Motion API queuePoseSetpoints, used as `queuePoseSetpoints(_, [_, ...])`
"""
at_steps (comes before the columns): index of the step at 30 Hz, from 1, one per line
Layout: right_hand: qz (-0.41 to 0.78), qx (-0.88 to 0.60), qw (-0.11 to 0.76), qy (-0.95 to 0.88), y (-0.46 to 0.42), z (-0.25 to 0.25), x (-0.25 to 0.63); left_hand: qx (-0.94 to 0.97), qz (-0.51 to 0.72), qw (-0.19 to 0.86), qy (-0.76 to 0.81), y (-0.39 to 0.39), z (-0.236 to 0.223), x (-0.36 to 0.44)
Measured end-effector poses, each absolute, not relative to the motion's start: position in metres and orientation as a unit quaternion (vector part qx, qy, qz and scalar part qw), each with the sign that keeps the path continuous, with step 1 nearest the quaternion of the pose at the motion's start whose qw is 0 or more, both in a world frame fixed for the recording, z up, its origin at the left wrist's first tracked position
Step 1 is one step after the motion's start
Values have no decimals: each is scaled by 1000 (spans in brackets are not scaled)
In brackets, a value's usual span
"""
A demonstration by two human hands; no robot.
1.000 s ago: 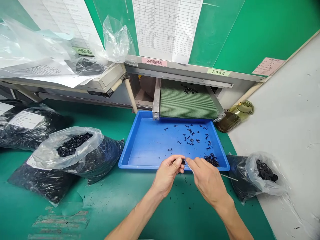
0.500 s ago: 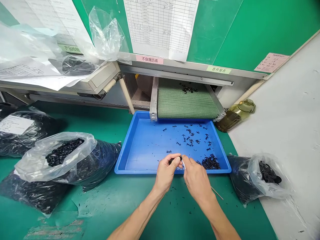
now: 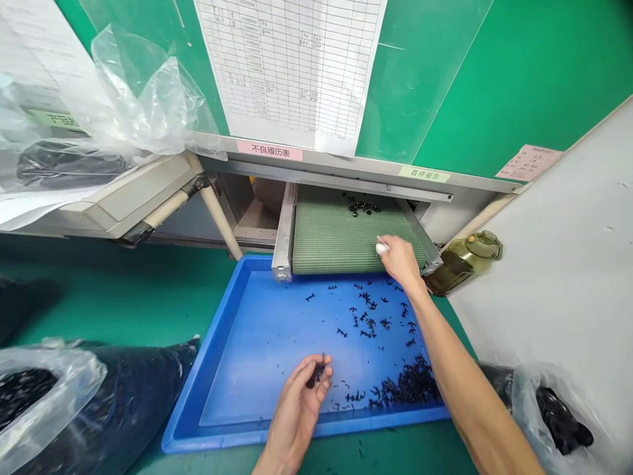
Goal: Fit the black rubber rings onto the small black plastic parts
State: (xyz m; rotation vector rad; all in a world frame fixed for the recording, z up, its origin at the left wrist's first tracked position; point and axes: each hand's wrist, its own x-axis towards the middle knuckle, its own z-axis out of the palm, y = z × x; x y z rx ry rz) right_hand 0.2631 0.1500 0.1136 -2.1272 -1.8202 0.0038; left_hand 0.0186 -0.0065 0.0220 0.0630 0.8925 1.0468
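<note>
Blue plastic tray (image 3: 247, 359), shallow, laid on the green tabletop (image 3: 143, 297), with far edge beneath the end of a green conveyor belt (image 3: 331, 241). Left hand (image 3: 297, 412): raised over the near middle of the tray, with curled fingers grasping a small cluster of dark parts (image 3: 315, 376) (too small to make out singly). Right hand (image 3: 401, 258): stretched across the tray's right side to the near right portion of the belt, clasping a small white object (image 3: 381, 249), mostly hidden by the grip; cannot tell whether touching the belt. Loose in the tray: black bits (image 3: 366, 298), scattered over the right half, with a dense heap (image 3: 413, 382) in the near right corner. On the belt, toward the far end: glossy black pieces (image 3: 363, 207), loosely grouped. Right, just beside the belt: olive translucent bottle (image 3: 465, 264). Near right: open clear bag (image 3: 527, 402), black contents. Near left: larger bag (image 3: 123, 396), likewise open and dark-filled. Far: gridded paper sheet (image 3: 297, 72).
</note>
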Motion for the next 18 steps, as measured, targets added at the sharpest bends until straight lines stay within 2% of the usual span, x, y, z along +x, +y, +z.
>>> queuePoseSetpoints(5, [6, -780, 156, -606, 253, 119, 283, -30, 469, 759, 450, 3, 18, 13])
queuePoseSetpoints(9, [28, -783, 155, -602, 288, 118, 287, -44, 457, 738, 496, 11, 16, 12])
queuePoseSetpoints(13, [35, -754, 176, -632, 261, 124, 273, -10, 466, 733, 496, 22, 19, 11])
queuePoseSetpoints(18, [98, -618, 194, -756, 146, 112, 219, 130, 472, 768, 414, 36, 43, 17])
